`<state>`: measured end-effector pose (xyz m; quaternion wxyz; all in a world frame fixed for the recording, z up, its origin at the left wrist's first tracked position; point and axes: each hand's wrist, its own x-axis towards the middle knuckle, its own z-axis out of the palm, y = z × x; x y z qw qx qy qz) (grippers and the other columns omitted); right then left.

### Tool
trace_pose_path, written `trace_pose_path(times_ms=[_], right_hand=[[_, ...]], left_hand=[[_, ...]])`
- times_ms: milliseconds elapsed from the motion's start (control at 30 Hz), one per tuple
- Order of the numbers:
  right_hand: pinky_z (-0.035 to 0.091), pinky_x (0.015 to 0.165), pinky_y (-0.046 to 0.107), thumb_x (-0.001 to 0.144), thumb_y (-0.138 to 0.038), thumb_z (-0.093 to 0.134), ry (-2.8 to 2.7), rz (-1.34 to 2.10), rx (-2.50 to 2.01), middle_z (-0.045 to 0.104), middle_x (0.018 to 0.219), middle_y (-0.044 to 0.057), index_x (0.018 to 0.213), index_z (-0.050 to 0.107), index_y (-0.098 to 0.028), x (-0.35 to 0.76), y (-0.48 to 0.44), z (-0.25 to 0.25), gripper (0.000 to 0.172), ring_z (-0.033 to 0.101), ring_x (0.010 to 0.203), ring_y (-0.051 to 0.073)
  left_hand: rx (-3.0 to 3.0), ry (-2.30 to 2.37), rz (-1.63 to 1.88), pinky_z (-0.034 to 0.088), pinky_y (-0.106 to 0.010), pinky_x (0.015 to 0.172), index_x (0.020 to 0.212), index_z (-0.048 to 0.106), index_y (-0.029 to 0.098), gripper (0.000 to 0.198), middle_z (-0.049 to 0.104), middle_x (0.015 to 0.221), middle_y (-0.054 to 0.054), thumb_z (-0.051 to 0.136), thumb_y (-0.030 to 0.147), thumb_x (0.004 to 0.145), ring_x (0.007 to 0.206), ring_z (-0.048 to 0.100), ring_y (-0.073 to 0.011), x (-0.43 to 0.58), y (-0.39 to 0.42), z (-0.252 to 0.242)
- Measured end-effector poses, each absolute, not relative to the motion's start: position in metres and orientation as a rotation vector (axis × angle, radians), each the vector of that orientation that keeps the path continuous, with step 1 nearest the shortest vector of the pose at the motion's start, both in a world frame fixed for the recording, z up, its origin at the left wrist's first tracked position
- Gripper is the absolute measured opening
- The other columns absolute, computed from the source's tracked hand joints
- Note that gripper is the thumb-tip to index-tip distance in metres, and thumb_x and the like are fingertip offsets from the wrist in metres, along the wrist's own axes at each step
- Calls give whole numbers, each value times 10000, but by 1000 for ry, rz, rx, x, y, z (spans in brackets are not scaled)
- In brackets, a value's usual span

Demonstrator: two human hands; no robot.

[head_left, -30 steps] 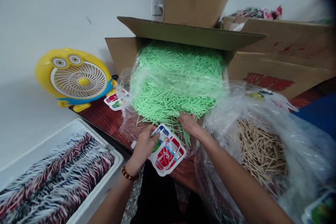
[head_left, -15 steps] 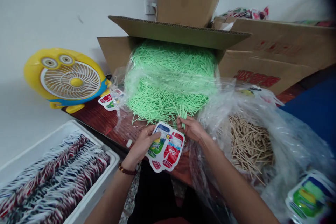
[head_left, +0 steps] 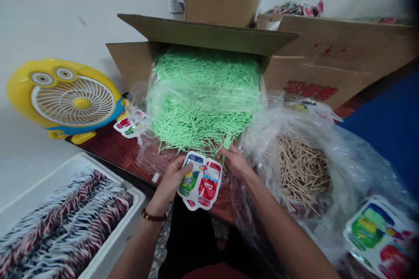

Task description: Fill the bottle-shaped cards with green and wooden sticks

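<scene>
My left hand (head_left: 170,179) is closed on the left edge of a flat printed packet (head_left: 209,185), shaped like two bottles and marked Sprite and Cola. Its thumb lies across the front. At the near edge of a heap of thin green sticks (head_left: 199,117), my right hand (head_left: 237,162) pinches a few of the sticks between thumb and fingers. The heap spills out of a clear plastic liner in an open cardboard box (head_left: 209,37). Part of the right fingertips is hidden among the sticks.
Brown sticks (head_left: 303,170) lie in a clear plastic bag (head_left: 262,157) at right. More printed packets (head_left: 373,226) rest at the lower right. A white foam box (head_left: 137,202) full of packets stands lower left, below a yellow fan (head_left: 81,103).
The view has shifted, so the scene sits further left. My right fingers have tilted among the green sticks at the heap's edge. My left hand keeps hold of the packet.
</scene>
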<state>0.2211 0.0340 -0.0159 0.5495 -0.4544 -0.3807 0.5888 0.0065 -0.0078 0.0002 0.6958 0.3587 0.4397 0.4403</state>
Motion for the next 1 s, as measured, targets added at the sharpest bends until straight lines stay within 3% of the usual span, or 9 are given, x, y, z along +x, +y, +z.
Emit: trace_pose_path(times_ms=[133,333,567,867,1000], right_hand=[[419,556,275,687,-425,641,-932,1268,-1157,582,627,-26,742,563,-211,225,37,-22,234,531,575,145],[407,870,335,765,-341,573,-1166,1021,-1215,655,852,6,813,623,-215,235,32,-24,144,565,862,189],[423,778,315,816,-394,527,-1240,992,-1263,665,792,6,859,610,-210,233,25,-36,206,569,761,181],[420,829,335,749,-388,628,-1144,1024,-1233,683,776,-3,786,664,-218,233,22,-30,178,578,782,190],[456,844,366,773,-424,615,-988,1031,-1172,685,790,7,859,626,-213,243,32,-11,228,612,838,200]], left_hand=[[791,999,979,520,-245,549,874,605,173,269,718,698,-3,763,290,690,553,661,-160,7,-8,0],[825,999,1024,517,-234,544,878,616,170,257,719,714,-5,744,330,723,561,658,-151,10,-10,3],[826,1022,1048,532,-244,553,887,630,173,255,716,694,14,746,330,723,533,647,-138,13,-13,10],[953,1060,1058,503,-210,545,847,652,167,213,708,703,10,735,333,742,574,643,-132,9,-14,5],[956,1029,1018,512,-228,571,857,666,168,219,722,735,-3,749,323,728,596,651,-144,8,-18,14]])
